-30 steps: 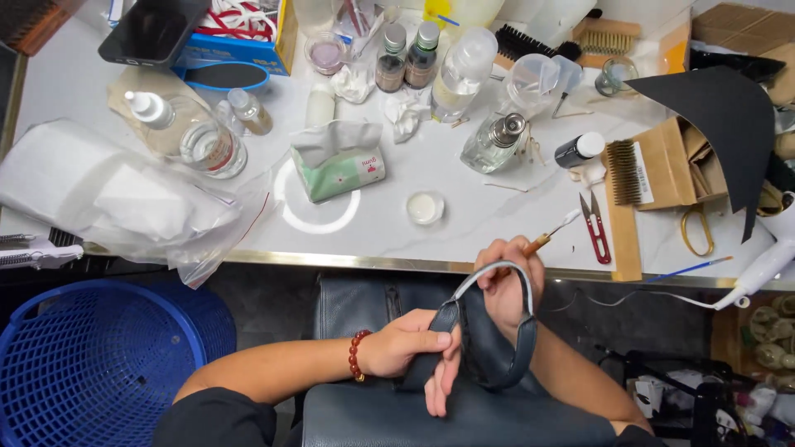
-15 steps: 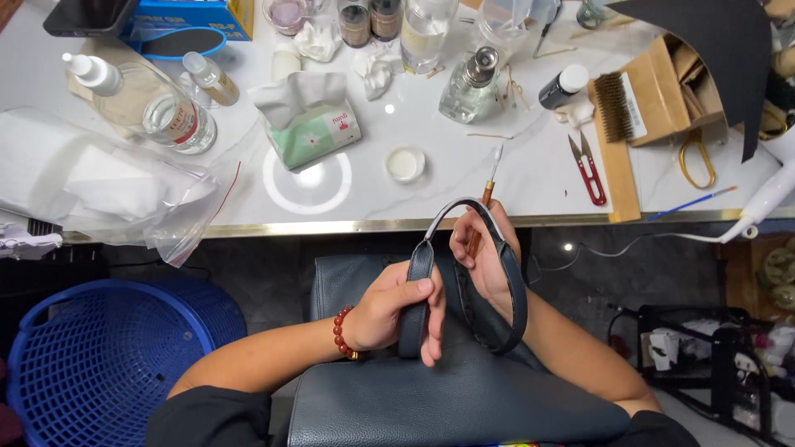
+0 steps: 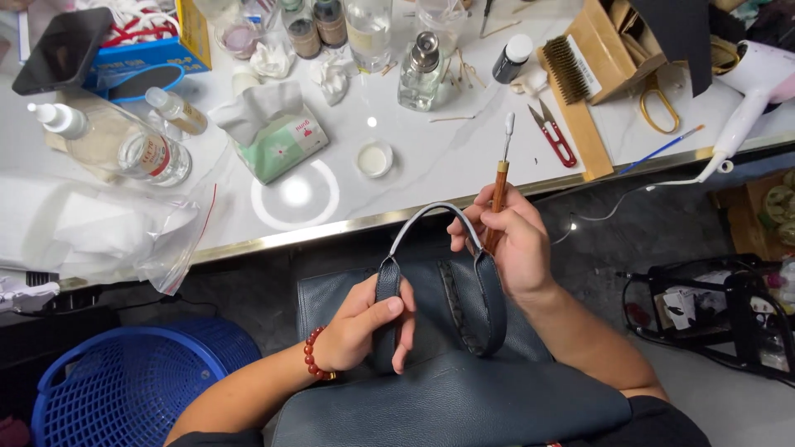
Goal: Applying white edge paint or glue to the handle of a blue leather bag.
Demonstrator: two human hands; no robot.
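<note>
Cluttered white counter (image 3: 464,157) far; our left hand (image 3: 368,323) grips dark blue leather bag handle (image 3: 439,273), right hand (image 3: 505,240) clasps wooden-handled swab tool (image 3: 501,186); handle edge looks part-finished.

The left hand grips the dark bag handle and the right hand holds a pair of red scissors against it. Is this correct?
Not quite. In the head view the right hand holds a wooden-handled swab tool, not scissors; the red scissors lie on the table. The left hand does grip the dark bag handle.

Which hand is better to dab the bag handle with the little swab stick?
Probably the right hand: it holds the swab stick right beside the top of the bag handle. The left hand is busy gripping the handle's lower end.
</note>
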